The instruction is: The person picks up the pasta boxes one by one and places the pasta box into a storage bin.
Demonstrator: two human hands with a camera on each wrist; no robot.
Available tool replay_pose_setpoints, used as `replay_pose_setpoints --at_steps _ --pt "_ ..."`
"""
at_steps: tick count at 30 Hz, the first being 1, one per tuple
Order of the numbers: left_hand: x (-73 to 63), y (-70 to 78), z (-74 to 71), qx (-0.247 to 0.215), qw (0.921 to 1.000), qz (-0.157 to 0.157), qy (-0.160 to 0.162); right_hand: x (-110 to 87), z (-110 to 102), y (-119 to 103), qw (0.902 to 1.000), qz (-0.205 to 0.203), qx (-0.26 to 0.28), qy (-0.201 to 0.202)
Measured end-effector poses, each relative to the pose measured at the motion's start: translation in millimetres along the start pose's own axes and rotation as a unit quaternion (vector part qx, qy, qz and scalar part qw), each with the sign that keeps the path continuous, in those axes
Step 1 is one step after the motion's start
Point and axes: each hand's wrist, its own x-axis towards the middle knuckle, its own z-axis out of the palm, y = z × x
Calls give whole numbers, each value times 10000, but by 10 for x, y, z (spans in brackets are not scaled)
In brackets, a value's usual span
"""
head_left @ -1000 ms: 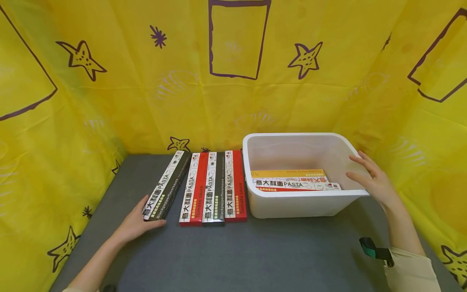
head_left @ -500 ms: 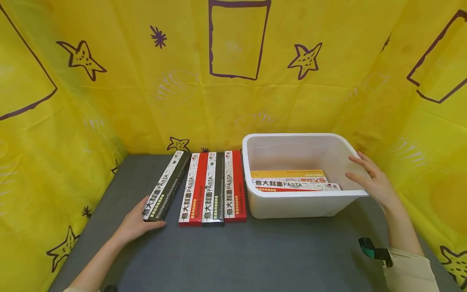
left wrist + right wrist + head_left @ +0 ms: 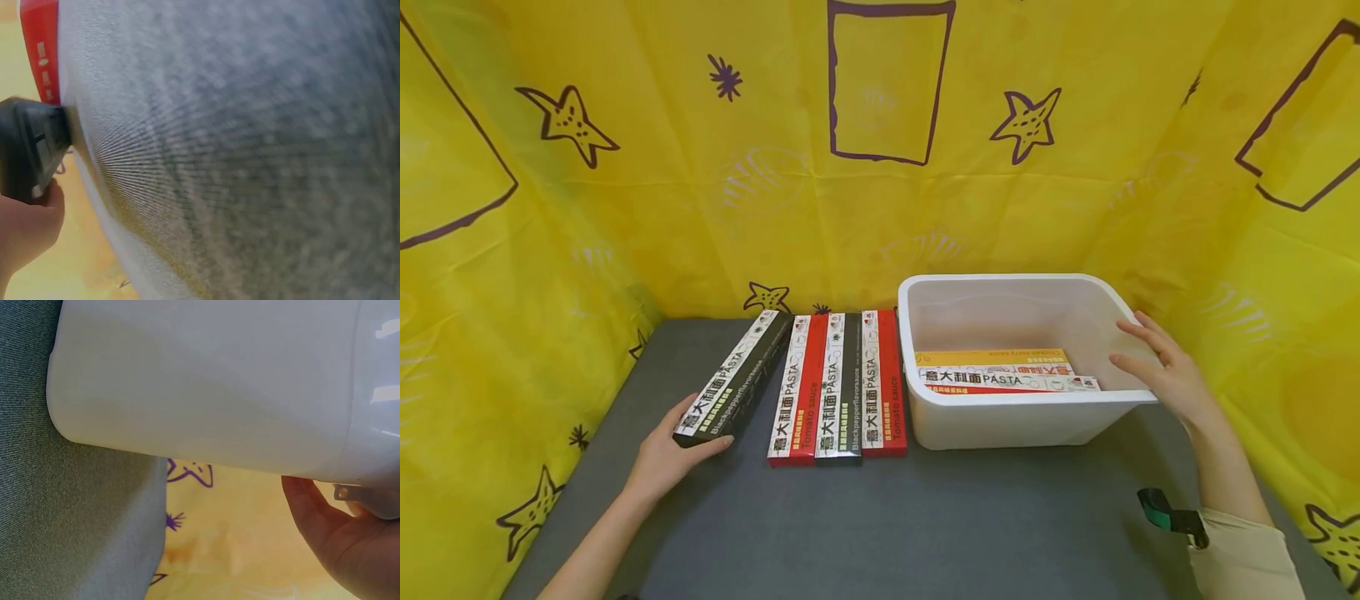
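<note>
My left hand (image 3: pixel 662 458) holds the near end of a black-and-white pasta box (image 3: pixel 737 379) labelled black pepper flavor sauce, thumb on its right side. That near end is tipped up off the table while the far end stays low; in the left wrist view the box's dark end (image 3: pixel 31 150) sits above my hand (image 3: pixel 28 231). At the right, my right hand (image 3: pixel 1168 371) grips the rim of a white plastic tub (image 3: pixel 1007 425), fingers reaching over the inside. Several pasta boxes lie in the tub, a yellow one (image 3: pixel 985 357) at the back and a white-and-red one (image 3: pixel 1007 382) in front.
Between the held box and the tub, a red tomato sauce pasta box (image 3: pixel 805 417), a black one (image 3: pixel 848 408) and another red one (image 3: pixel 891 408) lie side by side on the grey table (image 3: pixel 925 517). A yellow patterned cloth (image 3: pixel 880 208) encloses the back and sides.
My left hand has drawn the black pasta box's near end up and slightly left, tilting it. My right hand and the tub have stayed put.
</note>
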Motion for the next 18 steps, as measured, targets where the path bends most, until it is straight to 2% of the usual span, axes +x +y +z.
replay_pose_setpoints --at_steps 4,10,15,18 --pt "-9 59 -25 -732 9964 -96 417 -2 -5 -4 10000 6 -13 7" --pt "-10 150 -34 -1700 9808 -197 939 -12 -2 -23 10000 -14 -47 13" --pt "-16 228 -40 -2429 9600 -202 1377 -15 -1 -28 10000 -20 -54 5" --pt "-25 286 -47 -2831 9423 -216 1772 -16 -3 -28 10000 -23 -12 13"
